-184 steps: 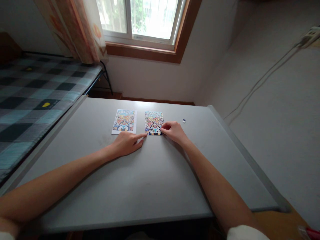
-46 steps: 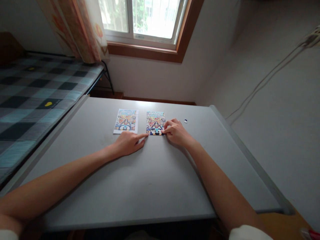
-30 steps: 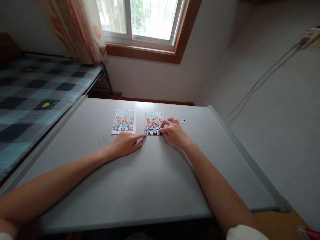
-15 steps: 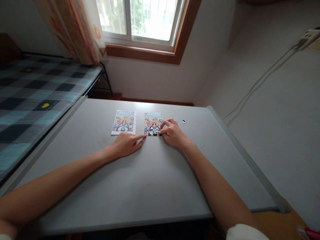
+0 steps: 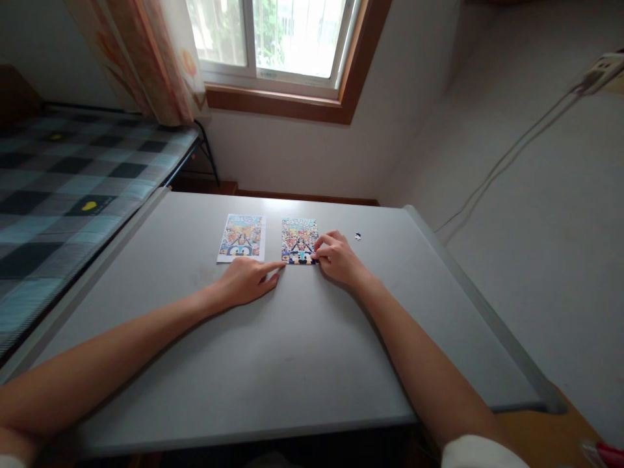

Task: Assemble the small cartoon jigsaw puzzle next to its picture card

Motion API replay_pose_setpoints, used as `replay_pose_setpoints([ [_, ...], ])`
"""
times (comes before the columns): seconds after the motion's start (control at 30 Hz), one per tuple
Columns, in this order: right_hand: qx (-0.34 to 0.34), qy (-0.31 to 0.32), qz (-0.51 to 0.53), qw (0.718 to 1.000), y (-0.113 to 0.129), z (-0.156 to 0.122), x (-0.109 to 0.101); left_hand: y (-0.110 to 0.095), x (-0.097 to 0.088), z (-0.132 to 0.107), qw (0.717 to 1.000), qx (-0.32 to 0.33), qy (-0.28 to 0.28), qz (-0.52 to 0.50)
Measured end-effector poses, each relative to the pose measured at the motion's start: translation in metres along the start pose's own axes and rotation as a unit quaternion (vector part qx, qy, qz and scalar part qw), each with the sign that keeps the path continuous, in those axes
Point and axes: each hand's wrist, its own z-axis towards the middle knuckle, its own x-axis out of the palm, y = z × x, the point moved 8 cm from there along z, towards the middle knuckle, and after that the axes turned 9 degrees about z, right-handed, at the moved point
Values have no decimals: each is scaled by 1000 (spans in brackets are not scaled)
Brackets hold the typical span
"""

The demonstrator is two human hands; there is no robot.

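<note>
A small, brightly coloured jigsaw puzzle (image 5: pixel 299 237) lies flat near the far middle of the table, a dark and light-blue character along its lower part. My left hand (image 5: pixel 244 281) rests on the table with its index finger stretched out, the tip touching the puzzle's near left corner. At the lower right edge of the puzzle, my right hand (image 5: pixel 336 259) has thumb and fingers pinched together. Those fingertips cover that edge and hide whatever is between them. To the right lies a loose puzzle piece (image 5: pixel 357 236). A printed picture card (image 5: pixel 242 235) with a similar image lies left of the puzzle.
The grey-white table (image 5: pixel 287 364) has raised side edges. Behind it are a wall and a window (image 5: pixel 297 39) with a wooden frame. A bed with a checked cover (image 5: pixel 97 169) stands at the left. A cable (image 5: pixel 517 146) hangs along the right wall.
My right fingertips have shifted slightly right, toward the puzzle's edge, showing more of its lower part. My left hand stays at the near left corner.
</note>
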Motion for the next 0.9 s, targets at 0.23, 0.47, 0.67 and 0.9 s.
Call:
replay_pose_setpoints([
  [0.23,-6,17,-24,1000,4,0,1,1,0,0,1000,0,-8,4],
  [0.47,14,-79,27,996,-14,-2,-16,1,-1,-1,1000,3,-14,7],
  [0.67,255,-248,-57,933,-84,-30,-69,0,1,-1,1000,12,-6,11],
  [0.9,384,-199,-125,893,-114,-52,-70,1,1,-1,1000,13,-11,17],
])
